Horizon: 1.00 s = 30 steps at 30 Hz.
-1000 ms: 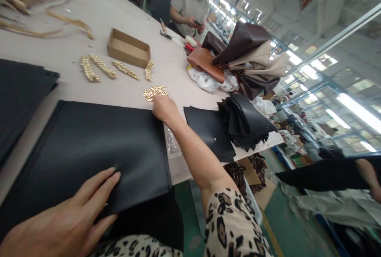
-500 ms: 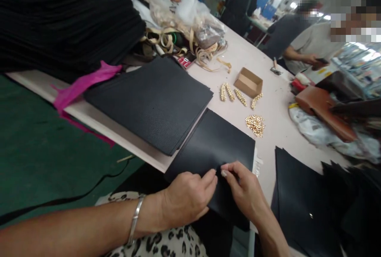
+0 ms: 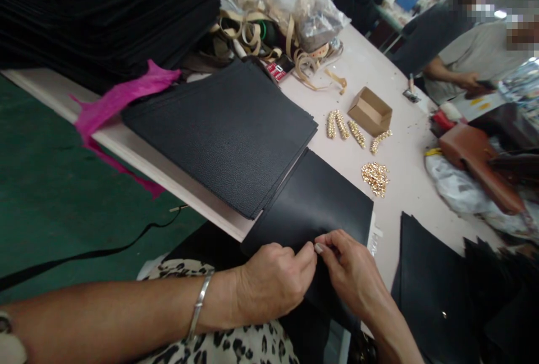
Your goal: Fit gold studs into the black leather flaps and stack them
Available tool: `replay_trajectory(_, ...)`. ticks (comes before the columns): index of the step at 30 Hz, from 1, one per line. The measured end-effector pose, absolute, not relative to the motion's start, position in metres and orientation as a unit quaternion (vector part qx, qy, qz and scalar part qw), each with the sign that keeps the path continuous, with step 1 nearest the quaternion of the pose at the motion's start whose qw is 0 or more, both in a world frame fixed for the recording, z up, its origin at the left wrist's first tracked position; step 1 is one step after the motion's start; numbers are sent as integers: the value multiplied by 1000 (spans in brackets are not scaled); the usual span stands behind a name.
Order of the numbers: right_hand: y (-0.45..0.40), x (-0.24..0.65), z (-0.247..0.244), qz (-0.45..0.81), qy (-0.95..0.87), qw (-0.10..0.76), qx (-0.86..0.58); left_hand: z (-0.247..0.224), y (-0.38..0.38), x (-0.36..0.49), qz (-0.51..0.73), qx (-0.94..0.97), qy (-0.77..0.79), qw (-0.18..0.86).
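A smooth black leather-like panel (image 3: pixel 324 184) lies in front of me, partly over the table's front edge. Over its near part my two hands meet, fingertips almost touching. My left hand (image 3: pixel 278 280), with a silver bangle at the wrist, is closed in a pinch. Thumb and forefinger of my right hand (image 3: pixel 349 265) are also pressed together. Whatever is between the fingertips is too small and hidden to name. Beyond the panel sits a pile of small gold metal pieces (image 3: pixel 375 178). To the right lie black panels (image 3: pixel 433 280), the top one bearing a small gold fitting (image 3: pixel 444 314).
A stack of pebbled black panels (image 3: pixel 223 133) lies at left, beside a pink strip (image 3: pixel 126 91) and a tall black pile (image 3: pixel 96 16). Gold rows (image 3: pixel 338 124) stand near a cardboard box (image 3: pixel 370 111). A brown leather piece (image 3: pixel 480 164) lies right. People are beyond the table.
The whole view has shifted, so the table things appear farther right and the arms slightly turned. My fingertips have come closer together over the panel.
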State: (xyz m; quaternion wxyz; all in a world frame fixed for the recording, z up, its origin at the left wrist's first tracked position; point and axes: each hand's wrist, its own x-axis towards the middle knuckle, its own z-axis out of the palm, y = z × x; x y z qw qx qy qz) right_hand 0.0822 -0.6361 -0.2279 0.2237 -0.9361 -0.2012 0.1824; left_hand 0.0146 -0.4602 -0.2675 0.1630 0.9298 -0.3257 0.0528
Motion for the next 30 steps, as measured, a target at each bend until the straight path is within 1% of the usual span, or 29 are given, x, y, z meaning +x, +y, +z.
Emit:
replay_trajectory(7, -626, 97, -218, 246, -171, 177, -937, -266, -459, 15, 38, 925, -335, 176)
replay_trajectory(12, -628, 104, -211, 315, -157, 208, -912, -270, -460, 13, 47, 925, -328, 186)
replay_trajectory(21, -627, 96, -215, 272, -151, 180, -933, -276, -462, 13, 85, 924, -320, 191)
replay_trajectory(25, -623, 105, -213, 305, -129, 184, -926, -274, -461, 12, 73, 923, -325, 191)
replay_trajectory(30, -621, 111, -206, 325, -168, 183, -912, -273, -459, 12, 41, 922, -325, 206)
